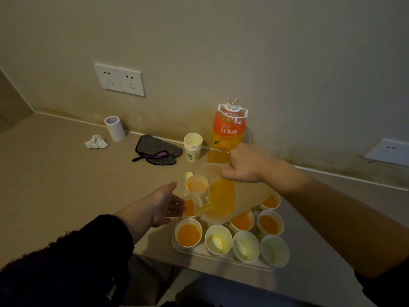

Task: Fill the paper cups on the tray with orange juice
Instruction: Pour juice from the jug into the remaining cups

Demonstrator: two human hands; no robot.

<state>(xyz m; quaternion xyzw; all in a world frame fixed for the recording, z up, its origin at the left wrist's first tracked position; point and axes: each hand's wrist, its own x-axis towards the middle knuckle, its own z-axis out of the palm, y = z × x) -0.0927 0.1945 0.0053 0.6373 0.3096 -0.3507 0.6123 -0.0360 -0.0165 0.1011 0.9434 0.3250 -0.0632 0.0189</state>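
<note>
A white tray near the counter's front edge holds several paper cups. My right hand grips a clear plastic pitcher of orange juice, tipped left so juice runs from its spout into a cup at the tray's left side. My left hand is beside that cup with its fingers relaxed, fingertips touching its wall. Several cups hold juice, such as the front left cup. Three front cups hold only a trace of juice.
An uncapped orange juice bottle stands by the wall, with a stack of spare paper cups to its left. A grey cloth, a crumpled tissue and a white roll lie further left. A small yellow cap sits behind the tray.
</note>
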